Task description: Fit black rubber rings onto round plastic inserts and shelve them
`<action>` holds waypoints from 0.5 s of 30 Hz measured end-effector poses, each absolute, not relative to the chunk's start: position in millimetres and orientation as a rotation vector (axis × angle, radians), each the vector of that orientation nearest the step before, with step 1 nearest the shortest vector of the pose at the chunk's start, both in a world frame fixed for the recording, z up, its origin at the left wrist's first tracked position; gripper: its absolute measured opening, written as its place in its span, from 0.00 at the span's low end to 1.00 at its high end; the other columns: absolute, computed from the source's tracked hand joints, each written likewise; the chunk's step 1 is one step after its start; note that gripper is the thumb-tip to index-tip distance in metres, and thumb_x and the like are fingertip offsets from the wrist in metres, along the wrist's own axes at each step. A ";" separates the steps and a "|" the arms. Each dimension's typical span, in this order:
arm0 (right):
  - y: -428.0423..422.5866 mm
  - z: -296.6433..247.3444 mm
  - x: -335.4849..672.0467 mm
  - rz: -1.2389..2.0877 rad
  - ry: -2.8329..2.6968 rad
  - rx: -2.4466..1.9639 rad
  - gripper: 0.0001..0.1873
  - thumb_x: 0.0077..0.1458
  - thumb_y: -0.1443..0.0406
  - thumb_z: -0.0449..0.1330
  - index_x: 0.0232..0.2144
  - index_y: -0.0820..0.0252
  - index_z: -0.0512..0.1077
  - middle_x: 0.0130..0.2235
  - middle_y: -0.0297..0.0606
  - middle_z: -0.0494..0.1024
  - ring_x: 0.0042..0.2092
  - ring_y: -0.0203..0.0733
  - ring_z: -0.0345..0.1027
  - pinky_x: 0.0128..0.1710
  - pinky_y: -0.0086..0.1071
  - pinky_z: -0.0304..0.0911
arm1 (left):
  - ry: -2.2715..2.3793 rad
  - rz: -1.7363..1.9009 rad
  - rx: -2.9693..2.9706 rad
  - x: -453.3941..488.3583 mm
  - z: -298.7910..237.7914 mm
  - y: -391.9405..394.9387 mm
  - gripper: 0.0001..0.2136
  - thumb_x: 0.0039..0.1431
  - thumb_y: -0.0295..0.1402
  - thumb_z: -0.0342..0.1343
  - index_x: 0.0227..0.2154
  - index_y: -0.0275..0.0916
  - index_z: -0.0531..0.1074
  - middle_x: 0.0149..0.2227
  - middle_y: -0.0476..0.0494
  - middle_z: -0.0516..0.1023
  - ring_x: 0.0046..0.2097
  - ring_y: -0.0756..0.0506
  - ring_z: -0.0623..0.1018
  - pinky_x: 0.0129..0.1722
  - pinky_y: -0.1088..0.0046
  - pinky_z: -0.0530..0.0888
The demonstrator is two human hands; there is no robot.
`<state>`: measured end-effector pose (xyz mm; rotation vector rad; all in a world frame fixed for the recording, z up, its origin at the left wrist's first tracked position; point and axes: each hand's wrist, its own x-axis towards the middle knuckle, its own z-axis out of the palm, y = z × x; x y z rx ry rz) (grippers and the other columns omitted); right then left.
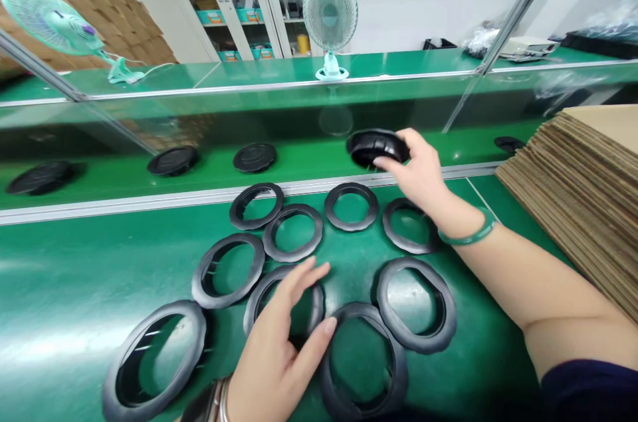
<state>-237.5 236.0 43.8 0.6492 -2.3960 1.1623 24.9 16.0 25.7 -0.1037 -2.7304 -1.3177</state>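
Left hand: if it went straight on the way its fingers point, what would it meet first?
Probably the black rubber ring up and to the right of the left hand, though depth is unclear here.

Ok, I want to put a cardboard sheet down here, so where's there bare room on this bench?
Bare green bench shows left of the black rubber rings, bordered by the metal rail. A smaller patch lies between the rightmost near ring and the right forearm. It's crowded around the left hand, among the rings.

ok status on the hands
Right hand gripping black rubber ring at far green bench. Left hand open, fingers over nearer ring. Cardboard stack off right, not in the way.
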 end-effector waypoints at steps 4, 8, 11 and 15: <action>277.8 12.0 -303.6 0.525 -2.856 0.624 0.24 0.63 0.61 0.61 0.60 0.59 0.67 0.61 0.44 0.66 0.63 0.63 0.55 0.63 0.60 0.48 | -2.900 -0.898 -0.386 22.7 20.6 16.0 0.23 0.66 0.39 0.54 0.62 0.54 0.60 0.63 0.45 0.68 0.66 0.37 0.65 0.62 0.47 0.70; 274.1 6.3 -299.6 0.395 -2.893 0.717 0.21 0.68 0.59 0.57 0.61 0.56 0.69 0.63 0.42 0.64 0.66 0.60 0.49 0.66 0.59 0.41 | -2.928 -0.748 -0.435 20.3 13.9 14.5 0.23 0.65 0.39 0.54 0.62 0.50 0.63 0.63 0.43 0.69 0.66 0.35 0.65 0.59 0.50 0.74; 251.5 18.9 -269.3 0.661 -2.759 1.059 0.16 0.66 0.61 0.62 0.53 0.59 0.75 0.51 0.43 0.75 0.54 0.51 0.66 0.58 0.43 0.59 | -2.918 -0.724 -0.428 19.1 12.6 14.2 0.24 0.65 0.38 0.54 0.63 0.50 0.61 0.63 0.43 0.69 0.65 0.36 0.67 0.59 0.52 0.74; 226.4 32.9 -228.2 0.853 -2.794 1.297 0.14 0.61 0.65 0.68 0.49 0.61 0.78 0.44 0.43 0.76 0.47 0.48 0.70 0.51 0.38 0.63 | -2.839 -0.695 -0.457 17.0 15.2 14.8 0.27 0.66 0.38 0.53 0.66 0.48 0.55 0.66 0.42 0.64 0.65 0.39 0.67 0.60 0.57 0.73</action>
